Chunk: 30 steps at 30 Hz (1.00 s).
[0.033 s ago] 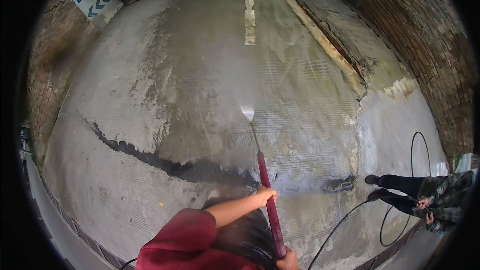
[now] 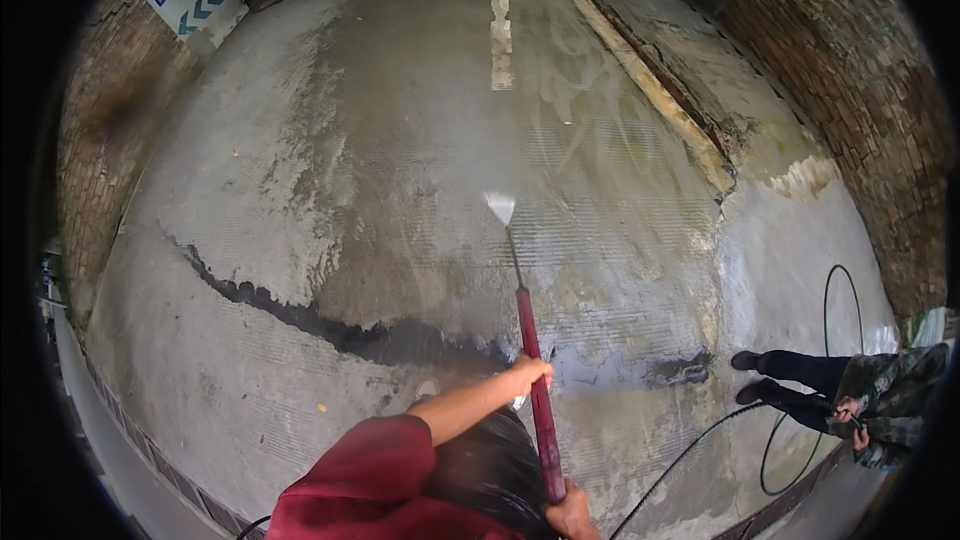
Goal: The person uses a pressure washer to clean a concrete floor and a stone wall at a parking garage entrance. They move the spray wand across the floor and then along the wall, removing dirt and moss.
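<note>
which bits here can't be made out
All in the head view:
- Forearm behind the right hand: cut off by the lower edge.
- Rear end of the red wand: hidden by that hand.
- Co-worker's head: cut off by the dark fisheye rim.
- Part of the left brick wall: covered by a brownish blur.

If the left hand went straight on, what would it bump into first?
Past the red wand it grips, the left hand would probably meet only the concrete ground; depth is unclear.
</note>
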Each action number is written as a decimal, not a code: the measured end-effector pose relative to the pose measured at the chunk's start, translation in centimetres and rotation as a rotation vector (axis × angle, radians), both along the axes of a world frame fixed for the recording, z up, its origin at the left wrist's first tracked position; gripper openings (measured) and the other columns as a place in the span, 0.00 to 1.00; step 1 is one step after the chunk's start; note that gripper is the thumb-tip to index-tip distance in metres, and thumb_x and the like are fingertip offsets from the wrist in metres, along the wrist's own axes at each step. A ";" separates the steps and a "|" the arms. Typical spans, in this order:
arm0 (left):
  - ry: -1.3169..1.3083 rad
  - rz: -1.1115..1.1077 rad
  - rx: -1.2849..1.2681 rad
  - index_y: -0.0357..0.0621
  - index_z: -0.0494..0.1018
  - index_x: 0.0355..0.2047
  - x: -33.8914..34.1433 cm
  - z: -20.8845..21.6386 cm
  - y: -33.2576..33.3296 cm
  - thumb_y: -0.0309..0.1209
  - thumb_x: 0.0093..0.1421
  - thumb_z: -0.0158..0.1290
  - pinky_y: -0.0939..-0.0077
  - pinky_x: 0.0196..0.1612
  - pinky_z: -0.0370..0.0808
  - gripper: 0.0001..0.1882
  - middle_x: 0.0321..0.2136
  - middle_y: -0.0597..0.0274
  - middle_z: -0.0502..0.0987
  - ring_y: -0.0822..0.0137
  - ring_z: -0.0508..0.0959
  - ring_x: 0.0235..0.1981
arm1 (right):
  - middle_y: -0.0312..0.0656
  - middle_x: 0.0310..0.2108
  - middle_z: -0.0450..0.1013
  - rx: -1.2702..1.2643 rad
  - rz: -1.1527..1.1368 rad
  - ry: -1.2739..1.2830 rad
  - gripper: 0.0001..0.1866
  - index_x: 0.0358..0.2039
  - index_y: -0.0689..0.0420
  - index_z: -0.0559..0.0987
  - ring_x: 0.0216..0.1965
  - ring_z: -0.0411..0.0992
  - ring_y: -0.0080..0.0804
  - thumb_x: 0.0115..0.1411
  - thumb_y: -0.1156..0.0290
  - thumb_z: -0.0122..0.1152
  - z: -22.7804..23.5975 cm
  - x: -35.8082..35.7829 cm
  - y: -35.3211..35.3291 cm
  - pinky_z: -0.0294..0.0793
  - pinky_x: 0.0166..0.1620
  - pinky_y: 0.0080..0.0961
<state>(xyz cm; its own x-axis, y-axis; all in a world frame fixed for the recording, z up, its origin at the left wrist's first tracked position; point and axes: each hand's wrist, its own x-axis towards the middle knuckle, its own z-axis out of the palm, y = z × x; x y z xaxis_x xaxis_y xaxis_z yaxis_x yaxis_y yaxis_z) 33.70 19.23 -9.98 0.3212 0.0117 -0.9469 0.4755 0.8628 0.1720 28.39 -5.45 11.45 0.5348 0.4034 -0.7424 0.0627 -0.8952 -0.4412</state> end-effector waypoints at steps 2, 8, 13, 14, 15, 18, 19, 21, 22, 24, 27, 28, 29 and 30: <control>-0.066 0.007 0.064 0.38 0.70 0.27 4.3 -0.3 4.3 0.25 0.52 0.64 0.64 0.22 0.77 0.11 0.21 0.58 0.73 0.65 0.75 0.18 | 0.60 0.28 0.76 0.048 -0.039 0.005 0.19 0.37 0.62 0.76 0.35 0.76 0.56 0.41 0.71 0.62 -2.7 2.3 2.4 0.74 0.40 0.42; -0.271 0.062 0.073 0.36 0.71 0.24 7.5 2.6 -0.9 0.28 0.53 0.63 0.69 0.18 0.74 0.11 0.17 0.58 0.73 0.65 0.74 0.15 | 0.60 0.25 0.75 0.132 -0.188 0.022 0.16 0.31 0.63 0.75 0.32 0.77 0.55 0.41 0.70 0.64 3.2 1.5 -3.6 0.75 0.38 0.40; -0.100 -0.097 -0.131 0.39 0.71 0.29 1.0 2.3 -9.4 0.29 0.55 0.62 0.67 0.22 0.74 0.10 0.19 0.58 0.74 0.63 0.75 0.19 | 0.59 0.26 0.76 -0.024 -0.206 0.228 0.18 0.34 0.63 0.76 0.32 0.78 0.52 0.42 0.69 0.65 9.7 1.6 -6.3 0.75 0.38 0.38; -0.072 -0.094 -0.185 0.38 0.70 0.32 0.1 1.7 -9.2 0.31 0.55 0.63 0.66 0.25 0.75 0.13 0.23 0.57 0.74 0.63 0.75 0.22 | 0.59 0.26 0.76 -0.030 -0.204 0.219 0.18 0.34 0.63 0.76 0.32 0.78 0.52 0.42 0.69 0.65 9.6 1.7 -5.1 0.75 0.38 0.38; -0.010 -0.126 -0.193 0.37 0.70 0.36 -0.1 0.8 -8.4 0.32 0.55 0.64 0.65 0.26 0.76 0.17 0.26 0.56 0.74 0.62 0.76 0.24 | 0.59 0.26 0.76 -0.028 -0.204 0.208 0.18 0.34 0.63 0.76 0.33 0.78 0.53 0.42 0.69 0.65 9.0 1.8 -3.7 0.75 0.38 0.38; 0.019 -0.108 -0.106 0.34 0.70 0.39 1.1 -2.5 -2.4 0.33 0.53 0.65 0.66 0.26 0.77 0.20 0.26 0.55 0.74 0.61 0.76 0.24 | 0.60 0.26 0.76 -0.008 -0.183 0.133 0.18 0.35 0.64 0.76 0.33 0.78 0.54 0.42 0.69 0.64 5.7 2.3 1.9 0.75 0.39 0.39; 0.036 -0.084 -0.072 0.33 0.70 0.39 2.3 -3.3 0.5 0.32 0.53 0.65 0.67 0.27 0.78 0.20 0.26 0.55 0.74 0.62 0.77 0.25 | 0.60 0.27 0.76 0.010 -0.171 0.106 0.18 0.35 0.64 0.76 0.33 0.78 0.54 0.43 0.69 0.64 4.7 2.7 4.0 0.75 0.39 0.39; -0.087 -0.076 -0.027 0.33 0.69 0.39 5.1 -4.0 6.9 0.29 0.53 0.64 0.66 0.28 0.79 0.19 0.27 0.54 0.75 0.62 0.78 0.27 | 0.60 0.27 0.76 0.029 -0.151 0.049 0.18 0.35 0.64 0.76 0.34 0.78 0.55 0.43 0.69 0.64 2.7 3.7 8.7 0.75 0.39 0.39; -0.125 -0.047 -0.028 0.34 0.68 0.39 6.6 -3.9 9.7 0.28 0.53 0.64 0.64 0.28 0.80 0.18 0.28 0.54 0.74 0.62 0.78 0.28 | 0.60 0.27 0.76 0.029 -0.136 0.008 0.18 0.35 0.64 0.76 0.34 0.78 0.55 0.43 0.69 0.64 1.8 4.4 11.1 0.75 0.39 0.39; -0.173 0.009 0.041 0.36 0.67 0.38 10.0 -2.3 16.3 0.27 0.53 0.63 0.61 0.29 0.81 0.17 0.28 0.53 0.73 0.62 0.78 0.30 | 0.61 0.28 0.76 0.022 -0.074 -0.093 0.18 0.35 0.64 0.76 0.35 0.77 0.57 0.43 0.70 0.63 0.0 6.2 16.6 0.75 0.40 0.40; -0.333 0.100 0.035 0.40 0.66 0.37 12.6 0.7 23.6 0.28 0.55 0.61 0.60 0.30 0.82 0.15 0.28 0.56 0.73 0.61 0.78 0.29 | 0.63 0.29 0.75 -0.021 -0.029 -0.134 0.16 0.34 0.65 0.76 0.39 0.74 0.62 0.42 0.72 0.60 -2.1 9.0 24.6 0.74 0.41 0.44; -0.374 0.159 -0.090 0.42 0.66 0.35 12.9 1.5 25.6 0.29 0.58 0.59 0.63 0.27 0.81 0.12 0.25 0.60 0.72 0.63 0.77 0.26 | 0.64 0.30 0.75 0.062 -0.076 -0.125 0.17 0.35 0.64 0.76 0.40 0.75 0.60 0.42 0.72 0.60 -2.1 9.5 26.8 0.74 0.42 0.42; -0.391 0.128 -0.080 0.41 0.66 0.34 12.8 2.1 27.3 0.29 0.57 0.60 0.64 0.24 0.79 0.13 0.24 0.60 0.72 0.64 0.76 0.23 | 0.64 0.30 0.75 0.040 -0.105 -0.108 0.18 0.36 0.64 0.76 0.40 0.75 0.59 0.41 0.72 0.61 -1.6 9.0 28.3 0.74 0.42 0.42; -0.414 0.106 -0.073 0.40 0.65 0.34 13.0 2.7 28.4 0.29 0.57 0.60 0.65 0.22 0.78 0.13 0.22 0.59 0.72 0.64 0.76 0.20 | 0.64 0.31 0.75 0.039 -0.123 -0.100 0.19 0.37 0.64 0.76 0.40 0.75 0.58 0.41 0.72 0.61 -0.8 8.9 29.4 0.74 0.43 0.41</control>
<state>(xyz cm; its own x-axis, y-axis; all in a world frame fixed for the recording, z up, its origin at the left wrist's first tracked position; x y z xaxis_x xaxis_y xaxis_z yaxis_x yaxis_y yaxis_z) 46.74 47.66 -7.30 0.6751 0.0029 -0.7377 0.2872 0.9201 0.2665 37.31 23.95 10.60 0.6523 0.3580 -0.6681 -0.0011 -0.8810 -0.4732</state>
